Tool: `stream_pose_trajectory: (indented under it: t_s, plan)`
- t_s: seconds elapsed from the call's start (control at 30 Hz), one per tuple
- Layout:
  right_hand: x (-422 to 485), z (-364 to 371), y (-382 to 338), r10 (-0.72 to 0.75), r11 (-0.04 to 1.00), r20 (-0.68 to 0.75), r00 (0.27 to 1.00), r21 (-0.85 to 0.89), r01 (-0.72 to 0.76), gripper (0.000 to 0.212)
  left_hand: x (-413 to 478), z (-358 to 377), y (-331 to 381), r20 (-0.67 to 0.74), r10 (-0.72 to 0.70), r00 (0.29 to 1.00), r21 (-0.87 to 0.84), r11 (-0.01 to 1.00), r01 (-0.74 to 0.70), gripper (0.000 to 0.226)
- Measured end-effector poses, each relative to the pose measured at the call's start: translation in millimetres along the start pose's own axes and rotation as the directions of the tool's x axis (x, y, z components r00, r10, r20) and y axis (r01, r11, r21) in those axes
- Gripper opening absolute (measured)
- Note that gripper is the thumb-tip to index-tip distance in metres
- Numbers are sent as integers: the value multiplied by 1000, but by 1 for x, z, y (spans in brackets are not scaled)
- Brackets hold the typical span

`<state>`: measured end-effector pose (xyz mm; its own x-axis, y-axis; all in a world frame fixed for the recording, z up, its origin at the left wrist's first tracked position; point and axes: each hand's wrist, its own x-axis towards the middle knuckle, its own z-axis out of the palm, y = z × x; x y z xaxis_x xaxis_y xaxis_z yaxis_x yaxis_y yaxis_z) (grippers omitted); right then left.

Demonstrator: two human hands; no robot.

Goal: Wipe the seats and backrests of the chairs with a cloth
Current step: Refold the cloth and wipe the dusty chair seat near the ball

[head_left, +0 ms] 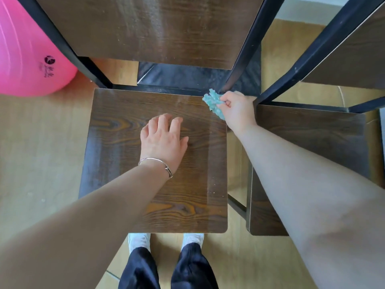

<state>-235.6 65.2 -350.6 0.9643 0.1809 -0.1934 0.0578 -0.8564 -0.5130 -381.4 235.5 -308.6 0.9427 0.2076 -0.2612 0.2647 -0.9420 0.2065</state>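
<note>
Cloth bunched in right hand at seat corner.

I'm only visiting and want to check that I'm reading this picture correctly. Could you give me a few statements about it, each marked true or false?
1. The right hand grips a teal cloth. True.
2. The left hand lies open on the seat. True.
3. The cloth is at the seat's front edge. False: it is at the seat's back right corner.
4. The bracelet is on the right wrist. False: it is on the left wrist.
5. A pink ball sits left of the seat. True.
6. Only one chair is in view. False: a second chair stands to the right.
</note>
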Motion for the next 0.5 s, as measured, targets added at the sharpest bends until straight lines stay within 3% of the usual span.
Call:
stream_pose_trajectory:
  t_s: [0.2,0.5]
  plan:
    - [-1,1,0,-35,999,-4,999,-32,34,12,-3,5,-1,58,-7,998,1,1000,7,49]
    - [-92,6,25,-230,969,174,958,-52,242,10,-28,5,-1,100,-15,995,52,999,9,49]
